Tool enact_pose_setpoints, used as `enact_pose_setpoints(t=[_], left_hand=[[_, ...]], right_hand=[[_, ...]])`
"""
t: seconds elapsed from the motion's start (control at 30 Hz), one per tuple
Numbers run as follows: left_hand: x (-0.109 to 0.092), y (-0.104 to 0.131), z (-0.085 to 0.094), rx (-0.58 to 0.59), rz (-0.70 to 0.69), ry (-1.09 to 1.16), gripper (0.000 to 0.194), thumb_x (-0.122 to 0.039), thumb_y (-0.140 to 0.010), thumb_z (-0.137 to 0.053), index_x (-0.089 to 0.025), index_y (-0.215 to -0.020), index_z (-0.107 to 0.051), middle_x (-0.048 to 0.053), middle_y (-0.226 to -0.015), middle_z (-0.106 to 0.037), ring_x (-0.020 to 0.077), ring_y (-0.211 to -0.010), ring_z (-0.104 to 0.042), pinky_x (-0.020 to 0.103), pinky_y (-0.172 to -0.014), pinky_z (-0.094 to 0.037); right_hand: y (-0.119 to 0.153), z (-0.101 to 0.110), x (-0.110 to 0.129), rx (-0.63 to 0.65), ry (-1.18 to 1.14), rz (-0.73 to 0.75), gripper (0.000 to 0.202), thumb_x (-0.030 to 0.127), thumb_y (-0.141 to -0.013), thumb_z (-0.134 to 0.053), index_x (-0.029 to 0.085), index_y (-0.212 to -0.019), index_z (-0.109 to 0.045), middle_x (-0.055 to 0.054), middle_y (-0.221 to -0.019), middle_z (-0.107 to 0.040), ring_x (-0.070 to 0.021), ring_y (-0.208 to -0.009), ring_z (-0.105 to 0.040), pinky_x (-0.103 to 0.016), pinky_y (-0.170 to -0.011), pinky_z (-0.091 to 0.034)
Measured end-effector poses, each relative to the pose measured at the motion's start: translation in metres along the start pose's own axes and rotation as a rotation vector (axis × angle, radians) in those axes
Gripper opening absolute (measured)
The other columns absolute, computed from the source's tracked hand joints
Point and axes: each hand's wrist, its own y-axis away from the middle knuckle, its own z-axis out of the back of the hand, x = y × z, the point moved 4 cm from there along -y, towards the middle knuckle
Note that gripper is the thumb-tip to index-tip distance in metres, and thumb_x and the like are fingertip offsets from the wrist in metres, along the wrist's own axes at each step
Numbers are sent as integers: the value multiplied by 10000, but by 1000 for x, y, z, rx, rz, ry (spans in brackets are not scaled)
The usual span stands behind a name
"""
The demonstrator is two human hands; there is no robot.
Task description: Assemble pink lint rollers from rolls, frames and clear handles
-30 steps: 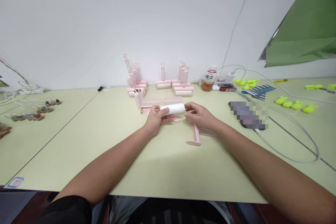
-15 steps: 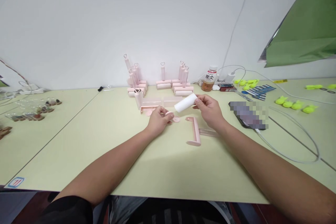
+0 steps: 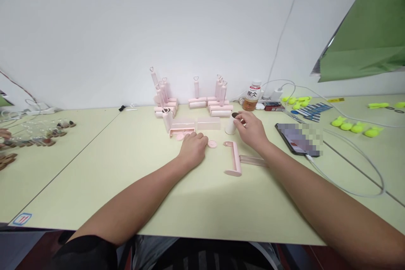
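Gripping the white roll point(image 3: 230, 125) near its top, the right hand point(image 3: 252, 130) has its thumb and fingers closed on it. From where I stand, the roll looks upright on the table point(image 3: 202, 206), its dark hollow end facing up. The left hand point(image 3: 193, 149) lies low over the table, palm down, fingers curled and side by side; I can't tell whether anything is under them.

Just beside those fingers, between the two hands, a pink disc point(image 3: 212, 144) lies flat. Another disc point(image 3: 180, 137) shows on the other side, near a pink frame point(image 3: 175, 131). Closer to the person, a pink holder point(image 3: 236, 159) lies open-sided, its clear handle point(image 3: 252, 160) running under the right forearm.

Behind the hands are two clear covers point(image 3: 209, 123), end to end, and past them, pink rollers point(image 3: 220, 108) stand in groups by the wall point(image 3: 126, 42), handles up. A bottle point(image 3: 252, 96) is behind the right hand. Off to the right, a phone point(image 3: 292, 139) lies with a white cable point(image 3: 344, 190) plugged in, and yellow-green pieces point(image 3: 357, 126) sit beyond it. At the far left edge, part of another person's hand point(image 3: 4, 133) shows near some small clear packs point(image 3: 38, 133).
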Motion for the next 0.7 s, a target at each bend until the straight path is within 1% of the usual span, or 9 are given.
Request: enact_pose_setpoints(t=[0.13,0.33,0.43,0.5,0.57,0.63,0.7], left_hand=[[-3,1,-2,17,-22,-6,200,-130,-883,-456,-183,-836,-643,117,-856,-647,286,-871,-546,412,-734,-338],[-4,0,-3,50,1,13,202,-157,-883,-460,-168,-880,-661,134,-888,-656,297,-887,-563,431,-765,-354],[-12,5,1,31,-23,28,220,-202,-910,-450,-177,-942,-667,131,-973,-657,300,-950,-567,429,-787,-367],[-22,10,3,26,-66,44,242,-230,-925,-442,-192,-1038,-653,120,-1059,-653,299,-994,-563,430,-814,-375],[-31,15,2,53,-92,63,282,-258,-932,-439,-198,-1146,-614,118,-1152,-641,308,-1041,-554,436,-836,-381],[-37,17,-1,91,-87,79,327,-295,-938,-436,-188,-1214,-576,131,-1226,-618,324,-1088,-537,443,-850,-386],[-39,14,-4,116,-62,87,355,-339,-942,-435,-181,-1234,-561,140,-1253,-606,335,-1125,-519,449,-868,-388]], right_hand=[[-11,-8,-4,42,31,-2,173,281,-849,-492,206,-884,-644,-113,-1026,-666,-245,-833,-610,-398,-781,-479],[-30,-22,-10,70,61,57,206,243,-846,-480,188,-927,-661,-139,-1049,-665,-288,-989,-594,-428,-865,-474],[-34,-22,-10,85,59,43,256,229,-831,-495,170,-1015,-663,-159,-1105,-652,-306,-1043,-585,-445,-897,-470],[-30,-18,-6,100,64,14,360,236,-811,-527,152,-1145,-631,-176,-1195,-615,-314,-1050,-590,-447,-888,-478],[-19,-10,2,114,78,-3,451,262,-801,-557,155,-1238,-588,-178,-1255,-581,-316,-1029,-604,-452,-876,-483],[-5,0,12,141,86,16,432,302,-809,-565,178,-1222,-594,-161,-1245,-589,-313,-1000,-618,-454,-871,-482],[11,9,21,207,80,20,369,341,-820,-562,198,-1155,-621,-136,-1199,-623,-304,-972,-632,-440,-846,-488]])
